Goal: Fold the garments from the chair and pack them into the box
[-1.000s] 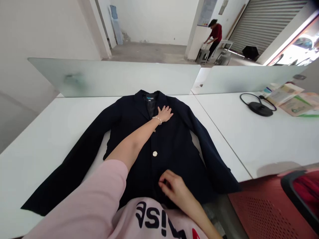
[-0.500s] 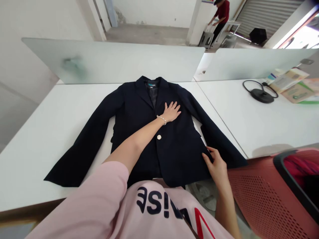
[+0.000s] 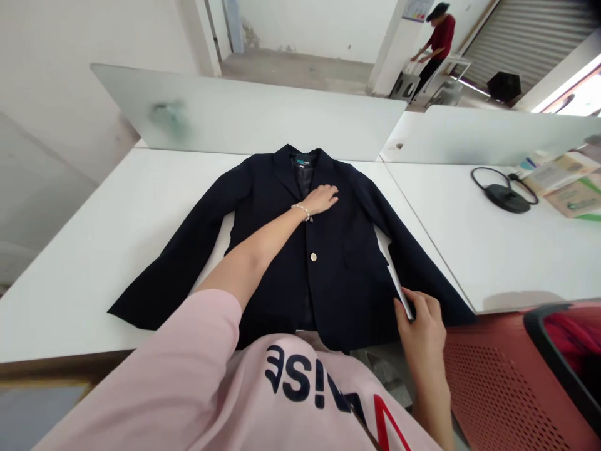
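Note:
A dark navy blazer [image 3: 338, 263] lies face up and spread flat on a white desk [image 3: 117, 207], with its sleeves angled out and down. My left hand [image 3: 322, 199] rests flat on the chest beside the lapel, just above a gold button [image 3: 313, 257], and a pearl bracelet [image 3: 300, 212] circles that wrist. At the blazer's lower right edge, my right hand [image 3: 420, 319] pinches the fabric between fingers and thumb. A thin pale strip [image 3: 399, 291] shows along that edge. My fingertips are partly hidden in the cloth.
A second white desk [image 3: 493, 250] to the right holds a black cable and round base [image 3: 504, 197] and papers [image 3: 563, 181]. Frosted dividers [image 3: 244, 113] stand behind the desks. A red perforated chair [image 3: 498, 376] sits at lower right. A person in a red shirt [image 3: 439, 41] works far back.
My right hand has moved from the blazer's lower middle out to its lower right edge and now grips it. My left hand stays on the chest, fingers drawn closer together.

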